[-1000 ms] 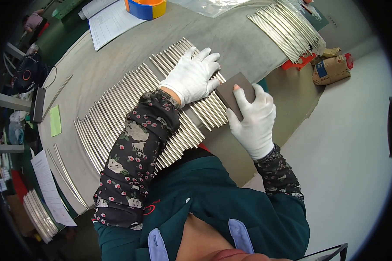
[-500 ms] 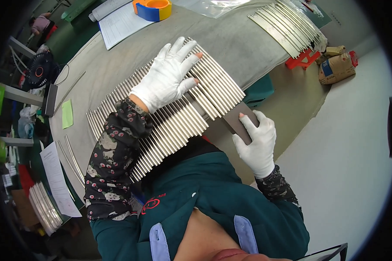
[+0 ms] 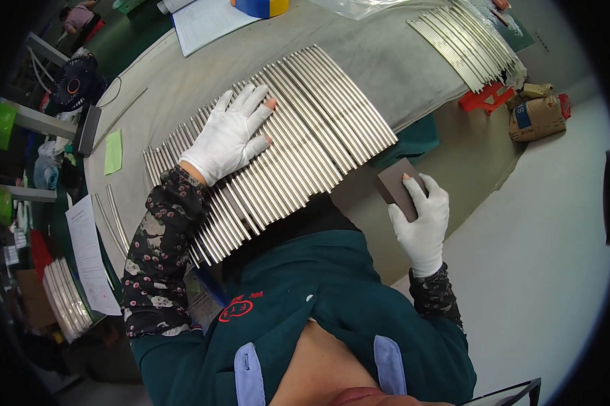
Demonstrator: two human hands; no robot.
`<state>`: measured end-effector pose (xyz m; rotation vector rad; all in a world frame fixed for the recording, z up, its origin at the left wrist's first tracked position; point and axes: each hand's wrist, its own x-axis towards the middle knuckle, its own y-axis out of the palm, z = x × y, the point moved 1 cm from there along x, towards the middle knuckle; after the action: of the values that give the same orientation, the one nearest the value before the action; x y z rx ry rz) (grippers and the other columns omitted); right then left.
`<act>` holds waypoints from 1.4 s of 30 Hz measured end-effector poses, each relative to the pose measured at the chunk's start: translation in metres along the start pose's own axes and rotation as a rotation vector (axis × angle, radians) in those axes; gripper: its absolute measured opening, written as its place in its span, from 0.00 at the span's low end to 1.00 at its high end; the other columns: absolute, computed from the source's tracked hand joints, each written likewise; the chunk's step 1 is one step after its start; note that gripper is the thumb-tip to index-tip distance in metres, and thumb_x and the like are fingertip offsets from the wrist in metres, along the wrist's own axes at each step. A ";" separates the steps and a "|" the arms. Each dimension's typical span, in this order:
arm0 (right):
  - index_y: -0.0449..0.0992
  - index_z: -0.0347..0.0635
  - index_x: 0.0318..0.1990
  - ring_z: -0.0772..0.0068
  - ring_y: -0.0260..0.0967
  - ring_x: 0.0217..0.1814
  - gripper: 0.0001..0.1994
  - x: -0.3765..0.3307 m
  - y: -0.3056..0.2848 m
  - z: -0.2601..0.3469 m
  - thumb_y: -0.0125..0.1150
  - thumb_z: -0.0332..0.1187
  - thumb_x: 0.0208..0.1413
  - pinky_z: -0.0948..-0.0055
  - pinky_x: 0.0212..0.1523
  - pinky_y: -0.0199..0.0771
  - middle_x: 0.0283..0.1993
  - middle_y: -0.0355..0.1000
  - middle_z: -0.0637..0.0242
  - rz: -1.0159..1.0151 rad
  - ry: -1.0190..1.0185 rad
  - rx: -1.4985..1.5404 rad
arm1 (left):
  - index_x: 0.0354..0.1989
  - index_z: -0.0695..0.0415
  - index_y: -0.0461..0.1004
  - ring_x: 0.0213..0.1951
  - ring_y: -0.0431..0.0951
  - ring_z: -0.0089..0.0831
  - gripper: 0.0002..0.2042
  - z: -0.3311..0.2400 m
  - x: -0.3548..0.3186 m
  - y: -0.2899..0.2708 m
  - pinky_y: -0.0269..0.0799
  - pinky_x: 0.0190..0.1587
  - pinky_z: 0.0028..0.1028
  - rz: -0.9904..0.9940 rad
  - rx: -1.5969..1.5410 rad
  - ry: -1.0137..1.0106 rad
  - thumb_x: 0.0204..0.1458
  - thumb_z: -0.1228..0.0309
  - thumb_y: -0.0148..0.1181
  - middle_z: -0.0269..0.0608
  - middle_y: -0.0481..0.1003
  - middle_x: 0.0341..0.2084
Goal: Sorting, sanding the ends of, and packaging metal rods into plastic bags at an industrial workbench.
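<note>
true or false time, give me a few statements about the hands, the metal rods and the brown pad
1. The left hand lies flat on the row of metal rods. True.
2. The right hand holds the brown pad against the rods. False: the pad is held off the table edge, apart from the rods.
3. Both hands wear white gloves. True.
4. The rods stand upright in a box. False: they lie side by side on the grey table.
5. A second bundle of rods lies farther along the table. True.
</note>
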<state>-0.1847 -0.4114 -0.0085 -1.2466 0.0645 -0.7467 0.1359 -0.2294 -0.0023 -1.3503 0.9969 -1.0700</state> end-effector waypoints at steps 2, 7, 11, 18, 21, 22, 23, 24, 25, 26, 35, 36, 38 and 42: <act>0.75 0.46 0.54 0.49 0.62 0.56 0.28 -0.003 -0.002 0.007 0.73 0.35 0.40 0.54 0.55 0.66 0.57 0.65 0.50 0.005 -0.021 0.024 | 0.70 0.58 0.56 0.72 0.49 0.53 0.31 -0.004 0.014 0.003 0.42 0.72 0.50 -0.010 -0.006 0.001 0.63 0.50 0.44 0.55 0.51 0.71; 0.74 0.48 0.55 0.49 0.62 0.55 0.29 -0.015 0.002 0.034 0.73 0.38 0.39 0.53 0.53 0.65 0.60 0.63 0.48 0.031 -0.105 0.046 | 0.69 0.59 0.57 0.72 0.49 0.52 0.31 -0.008 0.030 0.004 0.42 0.72 0.50 -0.033 0.029 0.023 0.63 0.51 0.45 0.55 0.51 0.71; 0.74 0.49 0.55 0.49 0.62 0.55 0.30 -0.013 0.014 0.053 0.73 0.38 0.39 0.54 0.53 0.64 0.60 0.62 0.48 0.012 -0.079 0.025 | 0.69 0.59 0.57 0.72 0.50 0.52 0.31 -0.010 0.034 0.003 0.42 0.72 0.50 -0.051 0.043 0.022 0.62 0.52 0.46 0.55 0.53 0.70; 0.74 0.49 0.55 0.48 0.61 0.56 0.30 -0.006 0.021 0.061 0.73 0.38 0.39 0.54 0.54 0.64 0.59 0.62 0.49 -0.006 -0.081 -0.004 | 0.69 0.57 0.57 0.71 0.51 0.52 0.31 -0.010 0.035 0.003 0.44 0.71 0.51 -0.064 0.046 0.018 0.62 0.52 0.45 0.54 0.53 0.70; 0.73 0.49 0.55 0.48 0.61 0.55 0.30 -0.009 0.014 0.055 0.73 0.37 0.38 0.53 0.55 0.64 0.59 0.62 0.48 0.008 -0.082 0.010 | 0.70 0.54 0.57 0.71 0.51 0.52 0.30 -0.009 0.035 0.004 0.44 0.71 0.51 -0.064 0.064 0.039 0.63 0.51 0.43 0.52 0.53 0.71; 0.73 0.48 0.55 0.48 0.61 0.55 0.30 -0.010 0.011 0.052 0.73 0.36 0.38 0.53 0.55 0.64 0.59 0.62 0.48 -0.001 -0.078 0.008 | 0.70 0.54 0.57 0.71 0.51 0.52 0.30 -0.009 0.034 0.005 0.44 0.71 0.51 -0.055 0.066 0.038 0.63 0.50 0.43 0.51 0.53 0.71; 0.73 0.48 0.55 0.47 0.62 0.55 0.30 -0.011 0.008 0.048 0.73 0.36 0.38 0.53 0.55 0.64 0.59 0.62 0.48 -0.015 -0.071 0.008 | 0.70 0.54 0.57 0.71 0.51 0.52 0.30 -0.008 0.033 0.005 0.44 0.71 0.51 -0.063 0.068 0.041 0.63 0.50 0.43 0.50 0.53 0.71; 0.73 0.48 0.55 0.47 0.62 0.55 0.31 -0.011 0.005 0.044 0.73 0.36 0.38 0.53 0.56 0.64 0.59 0.62 0.49 -0.035 -0.066 0.012 | 0.70 0.53 0.58 0.71 0.51 0.51 0.30 -0.008 0.032 0.006 0.43 0.71 0.51 -0.068 0.063 0.041 0.62 0.50 0.43 0.49 0.53 0.71; 0.73 0.47 0.55 0.47 0.62 0.55 0.31 -0.011 0.002 0.039 0.72 0.35 0.38 0.53 0.56 0.64 0.59 0.63 0.49 -0.037 -0.053 0.007 | 0.70 0.53 0.58 0.71 0.51 0.51 0.30 -0.007 0.030 0.006 0.43 0.71 0.51 -0.069 0.059 0.043 0.62 0.50 0.43 0.49 0.53 0.71; 0.73 0.47 0.55 0.47 0.62 0.55 0.31 -0.010 0.000 0.035 0.72 0.35 0.38 0.53 0.56 0.65 0.59 0.63 0.49 -0.044 -0.041 0.007 | 0.69 0.53 0.58 0.71 0.51 0.51 0.30 -0.006 0.028 0.006 0.43 0.71 0.51 -0.074 0.054 0.046 0.62 0.50 0.43 0.49 0.53 0.71; 0.72 0.44 0.57 0.48 0.60 0.56 0.31 0.004 -0.004 0.021 0.70 0.32 0.40 0.54 0.57 0.64 0.59 0.63 0.49 -0.115 -0.018 -0.044 | 0.71 0.53 0.56 0.72 0.49 0.52 0.35 -0.014 0.038 -0.003 0.41 0.72 0.50 -0.218 -0.029 0.192 0.63 0.41 0.37 0.50 0.51 0.72; 0.72 0.44 0.57 0.48 0.60 0.56 0.31 0.004 -0.004 0.022 0.70 0.32 0.40 0.54 0.57 0.64 0.59 0.63 0.49 -0.112 -0.007 -0.036 | 0.71 0.51 0.55 0.72 0.49 0.52 0.36 -0.017 0.042 -0.003 0.40 0.72 0.52 -0.171 -0.071 0.244 0.62 0.39 0.36 0.49 0.50 0.72; 0.71 0.44 0.58 0.48 0.60 0.56 0.31 0.004 -0.004 0.022 0.70 0.32 0.40 0.54 0.57 0.64 0.59 0.62 0.49 -0.109 -0.014 -0.015 | 0.71 0.49 0.56 0.72 0.50 0.51 0.35 -0.024 0.045 0.000 0.39 0.71 0.56 -0.096 -0.027 0.275 0.63 0.39 0.34 0.48 0.50 0.72; 0.71 0.46 0.58 0.47 0.60 0.56 0.32 0.005 -0.006 0.022 0.70 0.32 0.40 0.54 0.57 0.63 0.59 0.62 0.49 -0.132 -0.008 -0.045 | 0.68 0.52 0.60 0.72 0.52 0.48 0.33 -0.027 0.043 0.003 0.42 0.71 0.55 -0.090 -0.017 0.279 0.61 0.42 0.41 0.46 0.54 0.71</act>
<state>-0.1743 -0.3967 0.0056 -1.3061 -0.0080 -0.8580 0.1199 -0.2779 -0.0025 -1.2924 1.1586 -1.3464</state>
